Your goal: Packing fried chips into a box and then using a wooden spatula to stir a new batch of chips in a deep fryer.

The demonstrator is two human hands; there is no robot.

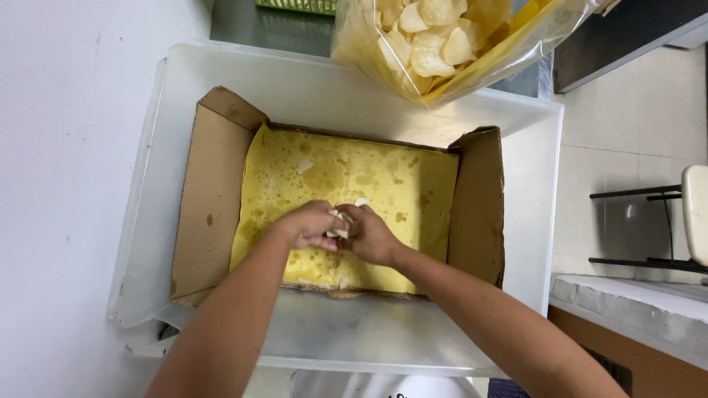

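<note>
A cardboard liner (214, 191) sits inside a plastic tub (531, 184), with a sheet of paper (369, 177) lying on its floor. At the sheet's centre the left hand (310, 225) and right hand (372, 236) meet, cupping a few chips (339, 223) between them. A bag of chips (442, 37) hangs over the tub's rim at 12 o'clock, and a stool (664, 221) stands outside at 3 o'clock.

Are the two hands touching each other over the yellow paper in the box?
Touching. In the head view the left hand and right hand press together with no gap, both closed around pale chips above the stained yellow paper lining the cardboard box.
</note>
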